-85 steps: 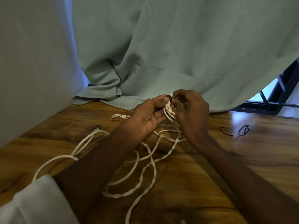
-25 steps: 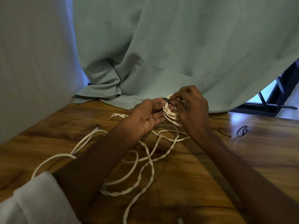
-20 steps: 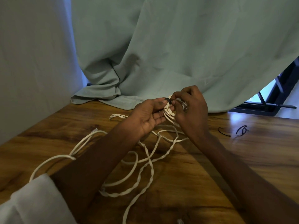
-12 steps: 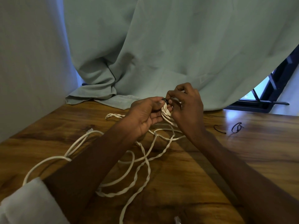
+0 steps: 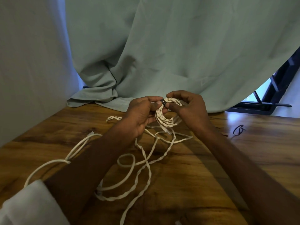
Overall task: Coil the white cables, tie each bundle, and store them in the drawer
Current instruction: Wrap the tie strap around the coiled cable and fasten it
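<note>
A small coil of white twisted cable (image 5: 167, 120) hangs between both hands above the wooden table (image 5: 203, 168). A black tie (image 5: 163, 102) wraps the top of the coil. My left hand (image 5: 139, 117) pinches the coil at the tie from the left. From the right, my right hand (image 5: 190, 109) grips the coil and the tie with thumb and fingers. A clear plug (image 5: 167, 131) dangles from the bundle. Loose white cables (image 5: 138, 168) lie tangled on the table under my forearms. No drawer is in view.
A pale green curtain (image 5: 162, 54) hangs behind and spills onto the table's far edge. A spare black tie (image 5: 238, 129) lies on the table to the right. A dark window frame (image 5: 276, 88) shows at the far right.
The coil has opened into a rounder loop between the hands, and both hands have shifted slightly while staying on the tie. The view has drifted a little.
</note>
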